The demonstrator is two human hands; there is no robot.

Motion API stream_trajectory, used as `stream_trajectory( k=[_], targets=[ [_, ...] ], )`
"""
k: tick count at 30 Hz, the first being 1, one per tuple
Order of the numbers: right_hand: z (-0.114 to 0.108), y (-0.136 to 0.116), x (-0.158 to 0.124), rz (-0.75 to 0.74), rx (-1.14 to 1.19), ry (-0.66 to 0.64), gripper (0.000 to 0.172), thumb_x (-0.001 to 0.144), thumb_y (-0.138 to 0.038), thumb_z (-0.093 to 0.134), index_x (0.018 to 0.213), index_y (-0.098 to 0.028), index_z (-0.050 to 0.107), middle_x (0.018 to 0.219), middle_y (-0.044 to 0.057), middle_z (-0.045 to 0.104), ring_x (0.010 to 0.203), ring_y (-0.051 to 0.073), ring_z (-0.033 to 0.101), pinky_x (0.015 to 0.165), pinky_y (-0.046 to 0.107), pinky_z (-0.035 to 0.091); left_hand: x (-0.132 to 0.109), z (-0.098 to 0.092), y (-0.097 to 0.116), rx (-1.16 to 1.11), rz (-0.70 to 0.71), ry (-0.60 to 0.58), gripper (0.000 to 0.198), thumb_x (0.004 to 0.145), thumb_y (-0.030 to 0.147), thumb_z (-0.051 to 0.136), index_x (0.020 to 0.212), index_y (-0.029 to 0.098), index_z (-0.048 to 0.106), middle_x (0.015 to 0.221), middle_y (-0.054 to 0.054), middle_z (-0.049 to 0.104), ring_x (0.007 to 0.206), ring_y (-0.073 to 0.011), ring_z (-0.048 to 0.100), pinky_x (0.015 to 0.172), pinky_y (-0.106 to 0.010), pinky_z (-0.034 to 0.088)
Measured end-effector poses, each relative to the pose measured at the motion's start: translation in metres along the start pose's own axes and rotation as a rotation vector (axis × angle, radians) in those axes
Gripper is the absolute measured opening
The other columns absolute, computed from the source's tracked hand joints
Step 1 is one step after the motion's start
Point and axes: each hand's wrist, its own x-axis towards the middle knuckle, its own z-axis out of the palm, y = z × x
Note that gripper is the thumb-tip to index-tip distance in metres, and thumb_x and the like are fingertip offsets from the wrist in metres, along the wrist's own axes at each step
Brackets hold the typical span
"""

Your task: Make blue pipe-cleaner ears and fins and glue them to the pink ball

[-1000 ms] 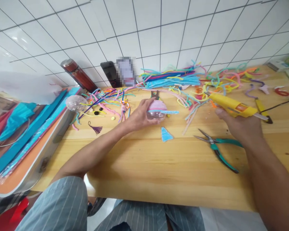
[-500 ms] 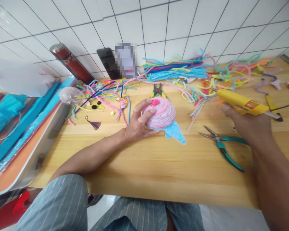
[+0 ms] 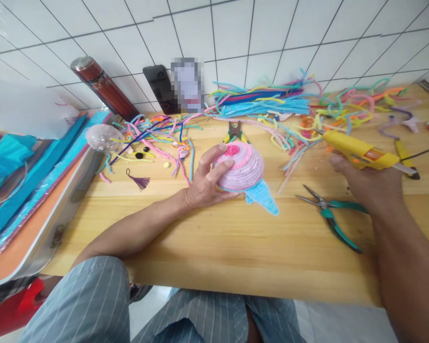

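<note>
My left hand (image 3: 209, 178) grips a round pipe-cleaner craft piece (image 3: 245, 166), wound in lilac and pink rings with a dark pink centre. A pointed light-blue part (image 3: 264, 197) sticks out below it to the right. On the right, my right hand (image 3: 372, 183) is wrapped round a yellow hot glue gun (image 3: 361, 150), its nozzle pointing left, apart from the craft piece. Teal-handled long-nose pliers (image 3: 329, 209) lie spread on the table between my hands. Just behind the craft piece are yellow-and-green cutters (image 3: 236, 131), partly hidden.
Pipe cleaners lie along the wall in a bundle (image 3: 264, 105) and loose heaps. A red thermos (image 3: 105, 88) and a black phone (image 3: 160, 88) lean against the tiles. A purple tassel (image 3: 138, 181) rests on the wooden table (image 3: 214, 252). An open case (image 3: 39, 238) stands at left.
The view has shifted slightly. The craft piece sits a little further right in the picture, still in my left hand. My right hand keeps the glue gun in almost the same place.
</note>
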Motion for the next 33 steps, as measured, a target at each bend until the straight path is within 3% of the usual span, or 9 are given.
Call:
stream_trajectory(
  k=[5,13,15,20,23,27,33],
  targets=[
    [0.001,-0.006,0.0,0.02,0.003,0.004,0.027,0.064,-0.037,0.08,0.088,-0.024,0.078,0.102,0.008,0.084,0.099,0.03,0.079,0.1,0.051,0.064,0.003,-0.003,0.003,-0.053,0.009,-0.01,0.095,0.076,0.086,0.083,0.148,0.031,0.054,0.158,-0.018,0.053,0.152,-0.0435,0.054,0.123,-0.067,0.049],
    [0.0,-0.009,-0.001,0.088,0.012,-0.044,0.021,0.065,-0.036,0.08,0.079,-0.025,0.071,0.093,0.005,0.081,0.105,0.032,0.078,0.104,0.051,0.062,0.018,-0.001,0.01,-0.216,0.027,0.003,0.1,0.086,0.074,0.083,0.161,0.027,0.036,0.156,-0.02,0.055,0.151,-0.037,0.054,0.124,-0.059,0.05],
    [-0.001,-0.008,0.0,0.07,-0.004,-0.037,0.021,0.065,-0.036,0.081,0.08,-0.025,0.071,0.095,0.005,0.082,0.104,0.031,0.078,0.104,0.05,0.062,0.02,0.001,0.009,-0.335,-0.05,-0.061,0.099,0.086,0.073,0.084,0.159,0.025,0.039,0.155,-0.02,0.056,0.15,-0.0359,0.055,0.125,-0.057,0.049],
    [0.0,-0.002,0.002,0.049,-0.094,-0.027,0.018,0.066,-0.034,0.08,0.081,-0.025,0.076,0.1,0.007,0.084,0.104,0.032,0.079,0.108,0.052,0.06,0.029,-0.001,0.008,-0.586,-0.482,-0.241,0.099,0.081,0.07,0.086,0.156,0.019,0.045,0.159,-0.021,0.056,0.149,-0.0367,0.057,0.127,-0.054,0.048],
    [0.001,0.005,0.004,0.046,-0.124,-0.029,0.022,0.068,-0.039,0.08,0.086,-0.025,0.078,0.1,0.006,0.084,0.106,0.033,0.079,0.109,0.055,0.059,0.038,-0.006,0.012,-0.652,-0.584,-0.304,0.094,0.081,0.064,0.086,0.155,0.02,0.048,0.157,-0.017,0.06,0.144,-0.0354,0.061,0.124,-0.051,0.05],
    [0.001,0.013,0.005,0.019,-0.098,-0.039,0.035,0.067,-0.048,0.081,0.093,-0.026,0.081,0.104,0.008,0.084,0.107,0.035,0.079,0.109,0.059,0.058,0.048,-0.012,0.018,-0.622,-0.611,-0.319,0.082,0.086,0.064,0.081,0.151,0.021,0.055,0.15,-0.014,0.065,0.138,-0.0333,0.064,0.121,-0.049,0.052],
    [-0.006,0.008,0.001,0.043,0.05,-0.122,0.041,0.065,-0.046,0.082,0.1,-0.026,0.084,0.113,0.009,0.085,0.108,0.033,0.078,0.106,0.058,0.061,0.053,-0.015,0.009,-0.501,-0.51,-0.305,0.078,0.094,0.069,0.068,0.153,0.019,0.054,0.159,-0.017,0.059,0.15,-0.0347,0.055,0.131,-0.051,0.043]
  ],
)
